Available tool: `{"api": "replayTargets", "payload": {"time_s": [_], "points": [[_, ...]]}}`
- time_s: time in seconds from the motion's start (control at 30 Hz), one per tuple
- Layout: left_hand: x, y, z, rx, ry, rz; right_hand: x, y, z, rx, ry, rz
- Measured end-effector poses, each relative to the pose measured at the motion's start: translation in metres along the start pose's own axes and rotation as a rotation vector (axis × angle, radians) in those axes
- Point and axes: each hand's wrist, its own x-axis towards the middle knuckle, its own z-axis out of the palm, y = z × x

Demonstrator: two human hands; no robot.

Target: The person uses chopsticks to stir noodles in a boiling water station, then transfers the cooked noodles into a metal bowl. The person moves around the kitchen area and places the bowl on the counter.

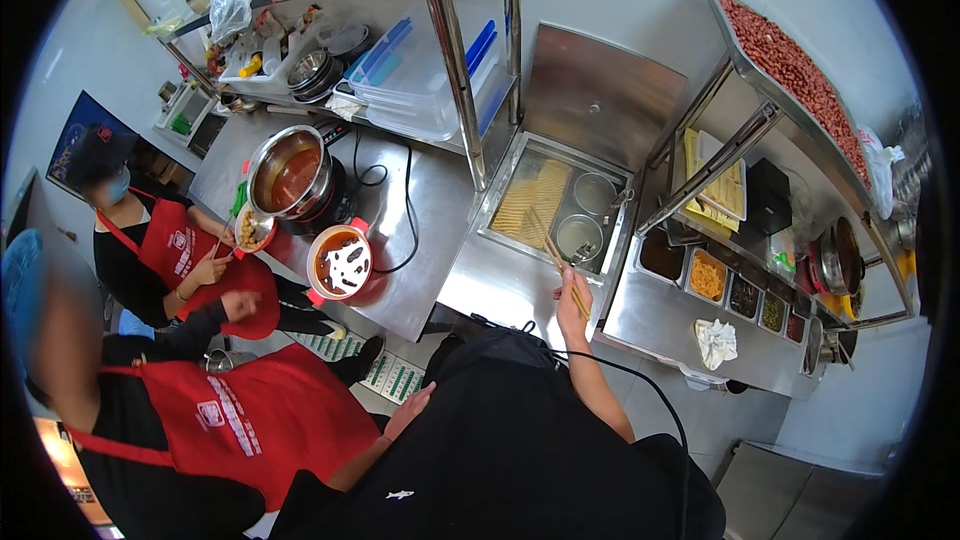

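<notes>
My right hand (574,304) is shut on wooden chopsticks (561,259), whose tips reach over rows of yellowish food strips (534,199) lying in a sunken steel tank (499,240). Right of the strips, inside the tank, are two round steel pots (595,193) of cloudy liquid; a metal utensil (583,251) leans in the nearer one. My left hand (409,409) rests low at my left side beside my black clothing, its fingers extended and nothing visible in it.
Left counter: pot of red sauce (292,178) on a cooker, red-handled bowl (341,262), black cable (411,202). Right counter: topping containers (706,276), crumpled cloth (716,343). Steel shelf posts (457,67) rise nearby. Two people in red aprons (247,420) stand close at left.
</notes>
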Motion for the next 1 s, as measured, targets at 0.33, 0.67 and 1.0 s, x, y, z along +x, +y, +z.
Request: {"api": "replayTargets", "payload": {"time_s": [0.33,0.67,1.0], "points": [[-0.037,-0.02,0.045,0.061,0.016,-0.166,-0.004,0.032,0.007,-0.035,0.014,0.027],[-0.071,0.046,0.05,-0.022,0.149,-0.396,-0.019,0.026,0.015,-0.063,-0.073,0.006],[-0.114,0.045,0.044,0.015,0.102,-0.398,-0.031,0.009,0.007,-0.061,-0.047,0.073]]}}
